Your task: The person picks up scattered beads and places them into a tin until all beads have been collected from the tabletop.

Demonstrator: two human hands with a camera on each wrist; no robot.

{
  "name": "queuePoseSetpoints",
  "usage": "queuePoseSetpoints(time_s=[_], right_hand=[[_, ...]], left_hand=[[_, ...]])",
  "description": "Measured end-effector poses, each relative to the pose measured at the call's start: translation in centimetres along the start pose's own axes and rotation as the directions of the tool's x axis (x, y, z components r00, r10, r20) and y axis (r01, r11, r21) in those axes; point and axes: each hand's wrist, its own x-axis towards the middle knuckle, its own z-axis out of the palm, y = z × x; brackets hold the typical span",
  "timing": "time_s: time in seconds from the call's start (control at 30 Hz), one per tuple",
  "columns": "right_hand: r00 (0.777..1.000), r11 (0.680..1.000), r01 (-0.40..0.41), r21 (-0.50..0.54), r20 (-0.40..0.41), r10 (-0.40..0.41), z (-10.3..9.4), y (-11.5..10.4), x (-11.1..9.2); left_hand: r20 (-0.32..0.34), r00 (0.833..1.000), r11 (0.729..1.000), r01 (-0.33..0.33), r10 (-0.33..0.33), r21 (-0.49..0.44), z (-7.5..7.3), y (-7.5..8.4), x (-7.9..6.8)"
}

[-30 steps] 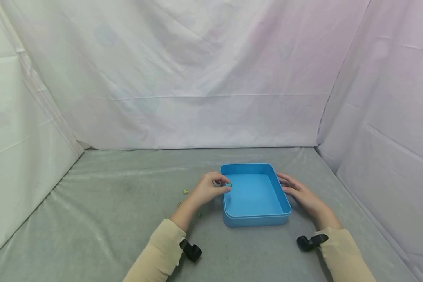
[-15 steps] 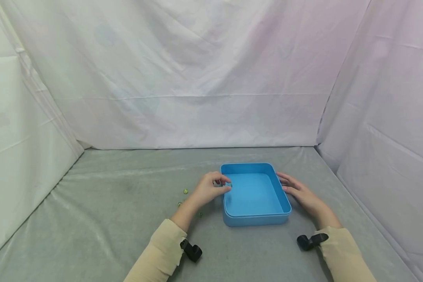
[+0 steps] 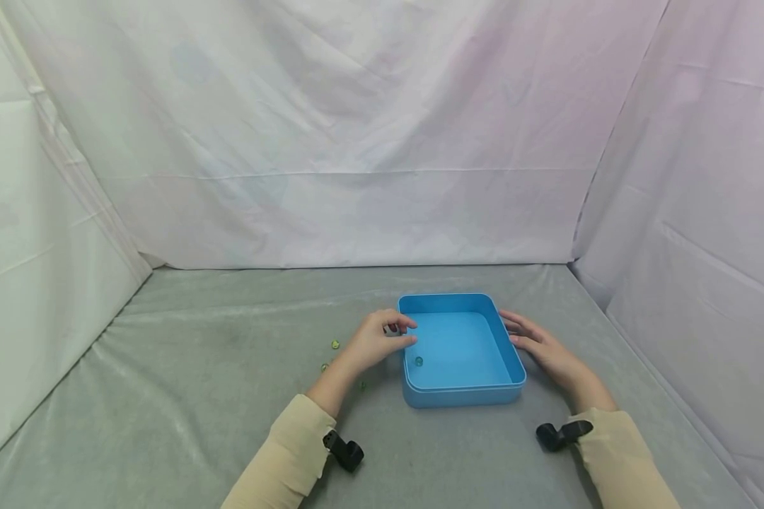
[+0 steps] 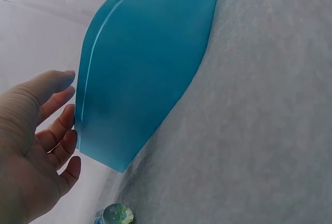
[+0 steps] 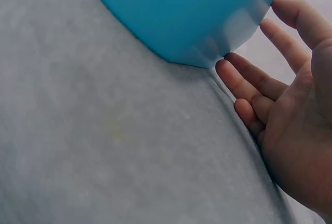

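A light-blue square box, open at the top, stands on the grey cloth. One greenish glass marble is inside it, near the left wall. My left hand hovers at the box's left rim, thumb and fingers parted, nothing between them. Seen from the left wrist, the fingers are loosely bent beside the blue wall. My right hand rests against the box's right side with fingers extended; the right wrist view shows its fingertips at the wall. Outside the box lie a yellow-green marble and a green marble.
Another marble lies by the left forearm, partly hidden. At the bottom of the left wrist view, a clear marble sits on the cloth with a bluish one beside it. White curtains enclose the table at the back and sides.
The marble that was between my left thumb and fingertips has been let go and is now in the box. The left fingers have parted slightly. The right hand and box stay put.
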Motion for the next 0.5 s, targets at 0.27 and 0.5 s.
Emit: queuePoseSetpoints(time_s=[0.27,0.5], right_hand=[[1.000,1.000,-0.009,-0.007,-0.005,0.009,0.15,-0.16,0.03],[1.000,1.000,-0.011,-0.004,-0.003,0.011,0.23,-0.24,-0.12]], left_hand=[[0.005,1.000,1.000,-0.003,0.003,-0.015,-0.21,0.24,-0.19],[0.013,1.000,1.000,0.017,-0.017,-0.020,-0.64,0.59,-0.50]])
